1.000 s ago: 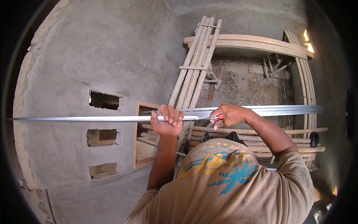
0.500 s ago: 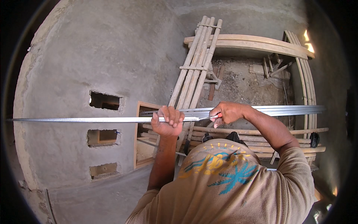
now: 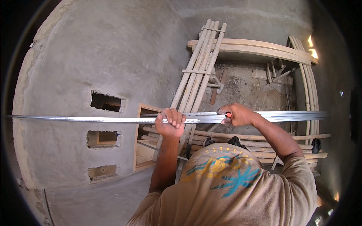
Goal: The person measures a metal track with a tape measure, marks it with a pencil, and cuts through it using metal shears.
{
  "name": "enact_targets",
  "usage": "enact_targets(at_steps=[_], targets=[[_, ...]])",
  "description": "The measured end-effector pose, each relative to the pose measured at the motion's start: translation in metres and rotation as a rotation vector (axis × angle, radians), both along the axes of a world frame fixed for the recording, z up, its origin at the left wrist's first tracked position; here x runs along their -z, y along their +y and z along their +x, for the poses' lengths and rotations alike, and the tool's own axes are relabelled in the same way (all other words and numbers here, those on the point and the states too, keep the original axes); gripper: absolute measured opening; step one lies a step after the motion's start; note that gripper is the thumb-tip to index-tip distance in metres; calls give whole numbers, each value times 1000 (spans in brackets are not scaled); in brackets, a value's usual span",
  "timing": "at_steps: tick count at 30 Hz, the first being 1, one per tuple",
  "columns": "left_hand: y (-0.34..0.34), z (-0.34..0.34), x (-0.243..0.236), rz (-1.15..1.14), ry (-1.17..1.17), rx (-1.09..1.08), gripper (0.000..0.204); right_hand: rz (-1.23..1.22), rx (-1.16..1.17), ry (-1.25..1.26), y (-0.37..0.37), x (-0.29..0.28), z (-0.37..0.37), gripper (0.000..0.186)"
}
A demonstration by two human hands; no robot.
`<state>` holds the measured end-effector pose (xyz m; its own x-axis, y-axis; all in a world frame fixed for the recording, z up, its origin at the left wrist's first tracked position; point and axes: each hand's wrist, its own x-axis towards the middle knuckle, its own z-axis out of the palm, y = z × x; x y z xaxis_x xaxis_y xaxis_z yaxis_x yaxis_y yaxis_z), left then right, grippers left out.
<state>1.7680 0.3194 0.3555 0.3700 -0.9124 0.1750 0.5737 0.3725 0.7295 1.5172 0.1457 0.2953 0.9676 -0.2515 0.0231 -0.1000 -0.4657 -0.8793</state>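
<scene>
My left hand (image 3: 171,123) is closed around a long, thin metal strip (image 3: 94,119) with a ridged edge. The strip runs far out to the left, and its cut-looking end lies just right of my fingers. My right hand (image 3: 240,114) grips a small red-handled tool (image 3: 228,115) that looks like snips. Its jaws point left, apart from the strip's end, and are hard to make out against the metal. Behind and below my right hand lie several long silvery metal profiles (image 3: 283,116), reaching out to the right.
Bamboo pole scaffolding (image 3: 198,77) stands ahead, with wooden planks (image 3: 256,48) across its far end. More poles (image 3: 264,139) run crosswise near my body. A grey plastered wall (image 3: 113,49) with rectangular openings rises at left. Rubble covers the ground (image 3: 241,81) below.
My right hand and the red-handled tool have moved slightly right, away from the strip's end. My left hand keeps its hold, and the strip's far left end sits slightly higher.
</scene>
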Motion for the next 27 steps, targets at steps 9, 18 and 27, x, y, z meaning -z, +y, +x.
enact_targets(at_steps=[9, 18, 27], targets=[[-9, -7, -9, -77, -42, 125, 72, -171, 112, -87, 30, -9, 15, 42], [-8, -8, -12, -13, -13, 115, 66, -440, 100, -46, 24, -17, 17, 34], [-9, -3, -8, -86, -20, 210, 65, 772, 67, 138, 30, -20, 16, 21]])
